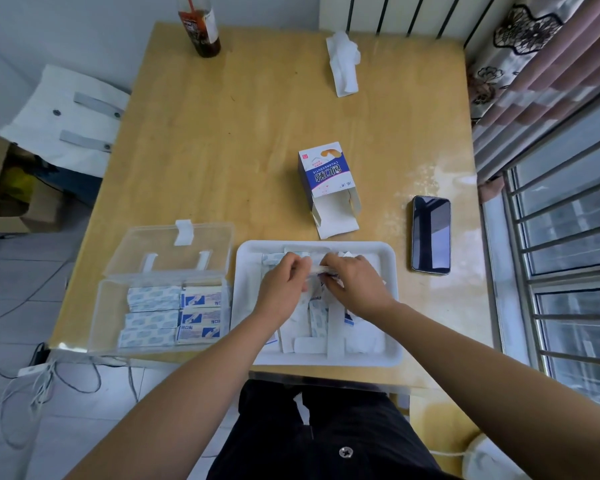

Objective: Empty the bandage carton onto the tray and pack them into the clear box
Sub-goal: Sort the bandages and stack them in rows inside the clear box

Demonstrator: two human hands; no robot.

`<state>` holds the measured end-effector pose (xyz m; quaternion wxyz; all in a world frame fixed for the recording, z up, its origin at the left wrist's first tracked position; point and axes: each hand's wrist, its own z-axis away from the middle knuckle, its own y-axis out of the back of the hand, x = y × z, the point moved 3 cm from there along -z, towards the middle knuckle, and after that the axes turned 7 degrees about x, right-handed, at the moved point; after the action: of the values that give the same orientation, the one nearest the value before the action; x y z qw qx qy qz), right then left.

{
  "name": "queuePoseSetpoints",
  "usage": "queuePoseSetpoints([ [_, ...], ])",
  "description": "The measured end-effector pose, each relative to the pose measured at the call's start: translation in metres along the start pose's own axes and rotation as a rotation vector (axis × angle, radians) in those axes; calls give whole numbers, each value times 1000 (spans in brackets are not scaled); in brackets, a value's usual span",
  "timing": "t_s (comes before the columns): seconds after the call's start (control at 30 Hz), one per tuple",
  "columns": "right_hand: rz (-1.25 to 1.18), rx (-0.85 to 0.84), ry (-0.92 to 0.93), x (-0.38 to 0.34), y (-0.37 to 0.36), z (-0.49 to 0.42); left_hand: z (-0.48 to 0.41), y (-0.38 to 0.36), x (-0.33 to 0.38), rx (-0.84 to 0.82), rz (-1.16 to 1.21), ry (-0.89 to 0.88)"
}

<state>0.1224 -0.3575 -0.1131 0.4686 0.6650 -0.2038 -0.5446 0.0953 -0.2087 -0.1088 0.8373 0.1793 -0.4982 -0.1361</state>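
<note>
1. Tray [392,306]: white, shallow, on the wooden counter [257,116] at its near edge. We take it as our reference.
2. Loose bandages [317,318]: wrapped strips, scattered over the tray's floor, mostly in its near half.
3. Small stack of bandages [321,269]: held over the tray's far half, between both hands.
4. Left hand [283,284]: above the tray's left part, its fingers [299,264] curled and pinching the stack's left end.
5. Right hand [355,282]: above the tray's middle, fingers curled, gripping the stack's right end.
6. Carton [326,178]: blue and white, lying on the counter just beyond the tray's far rim. Its open end, flaps spread, faces the tray.
7. Clear box [110,303]: just left of the tray, its lid [174,251] thrown back on the far side.
8. Packed bandages [174,308]: inside the box on the side nearest the tray. We count two columns of three bundles.
9. Phone [431,234]: dark screen up, right of the tray's far corner.
10. Bottle [200,27]: dark contents, well beyond the tray, at the counter's far left.
11. Tissue [343,62]: crumpled, white, well beyond the tray, at the far right.
</note>
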Motion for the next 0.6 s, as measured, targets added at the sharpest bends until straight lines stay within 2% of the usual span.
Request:
queuePoseSetpoints([
  [0.1, -130, -72, -93, -3, -1, 2, -2, 3, -4, 85, -24, -1],
  [0.23, -227, -171, -124, -11, -3, 3, -2, 8, -9, 156, -82, 8],
  [0.33, -414, -219, -265, -17, 0, 2, 0, 12, -6, 230, -117, 4],
  [0.43, -710, -149, -462, -28, 3, 1, 5, 18, -4, 289, -91, -4],
  [0.6, -820, -10, -619, -45, -3, -8, 12, 24, 6, 333, -114, -21],
])
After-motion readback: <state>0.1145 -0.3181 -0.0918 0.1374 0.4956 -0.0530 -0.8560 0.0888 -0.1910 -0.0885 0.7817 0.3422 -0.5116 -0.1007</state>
